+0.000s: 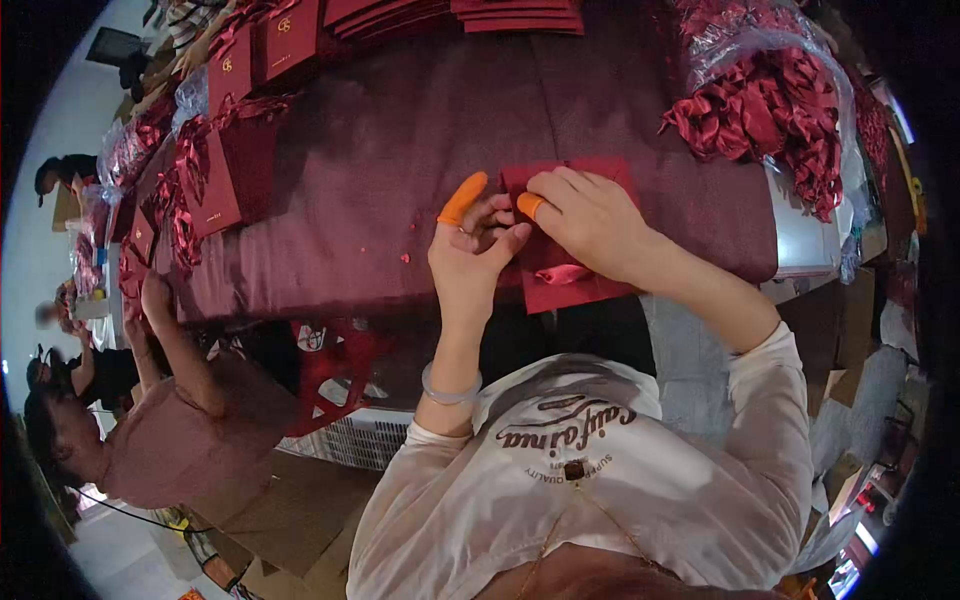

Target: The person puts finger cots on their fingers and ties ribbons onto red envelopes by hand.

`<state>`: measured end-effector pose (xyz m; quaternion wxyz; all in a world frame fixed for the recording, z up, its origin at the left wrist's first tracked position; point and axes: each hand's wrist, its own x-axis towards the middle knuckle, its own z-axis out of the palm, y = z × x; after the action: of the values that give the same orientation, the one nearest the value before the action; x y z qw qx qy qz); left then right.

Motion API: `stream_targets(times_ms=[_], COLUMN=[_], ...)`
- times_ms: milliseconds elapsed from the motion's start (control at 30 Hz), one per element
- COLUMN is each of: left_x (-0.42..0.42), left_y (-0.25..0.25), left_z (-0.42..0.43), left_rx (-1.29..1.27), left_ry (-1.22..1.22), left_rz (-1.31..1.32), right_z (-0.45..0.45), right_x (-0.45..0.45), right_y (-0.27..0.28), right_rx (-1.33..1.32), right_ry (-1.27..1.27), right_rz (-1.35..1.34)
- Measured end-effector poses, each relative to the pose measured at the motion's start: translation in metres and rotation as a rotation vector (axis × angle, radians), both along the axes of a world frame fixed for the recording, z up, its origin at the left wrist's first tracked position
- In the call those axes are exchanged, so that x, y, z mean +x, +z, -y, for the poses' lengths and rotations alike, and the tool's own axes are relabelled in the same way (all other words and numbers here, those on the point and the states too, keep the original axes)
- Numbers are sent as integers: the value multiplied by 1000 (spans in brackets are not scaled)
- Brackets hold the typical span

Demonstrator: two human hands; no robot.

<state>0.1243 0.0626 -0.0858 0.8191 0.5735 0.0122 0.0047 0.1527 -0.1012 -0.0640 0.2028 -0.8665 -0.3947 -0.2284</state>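
Note:
A flat red paper bag (pixel 548 297) lies on the dark red tablecloth in front of me, with a loop of red satin ribbon (pixel 562 274) on its lower part. My left hand (pixel 474 235) is at the bag's left edge. An orange finger cot covers its raised index finger, while the other fingers curl in near the thumb. Whatever they pinch is too small to tell. Across the upper part of the bag rests my right hand (pixel 590 222), fingers bent and closed against it, with another orange cot on one finger. Its fingertips partly hide the bag.
Red ribbons in clear plastic (pixel 765 115) are heaped at the right. Stacked red bags (pixel 515 15) line the far side, and gold-marked ones (pixel 222 180) stand at the left. A co-worker (pixel 190 420) sits at the left by a white plastic crate (pixel 350 440).

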Motion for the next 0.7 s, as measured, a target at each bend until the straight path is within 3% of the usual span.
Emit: stream_targets(times_ms=[100, 167, 233, 367, 433, 533, 667, 700], left_x=[-1, -3, -4, -3, -1, 3, 12, 16], left_y=[-1, 0, -1, 1, 3, 5, 7, 1], left_z=[-1, 0, 2, 3, -3, -12, -3, -3], left_rx=[-30, 18, 65, 148, 180, 674, 956, 903], left_ry=[13, 35, 54, 51, 35, -51, 80, 75], left_rz=[15, 14, 8, 27, 24, 148, 278, 245], right_z=[-1, 2, 4, 7, 11, 14, 14, 14], right_x=[7, 9, 16, 26, 28, 32, 31, 31], right_y=[2, 10, 1, -10, -5, -13, -9, -11], right_rx=[58, 305, 287, 390, 429, 526, 482, 503], right_ry=[-32, -89, -46, 29, 73, 160, 111, 142], right_rz=[-198, -651, -552, -731, -970, -1012, -1076, -1044])
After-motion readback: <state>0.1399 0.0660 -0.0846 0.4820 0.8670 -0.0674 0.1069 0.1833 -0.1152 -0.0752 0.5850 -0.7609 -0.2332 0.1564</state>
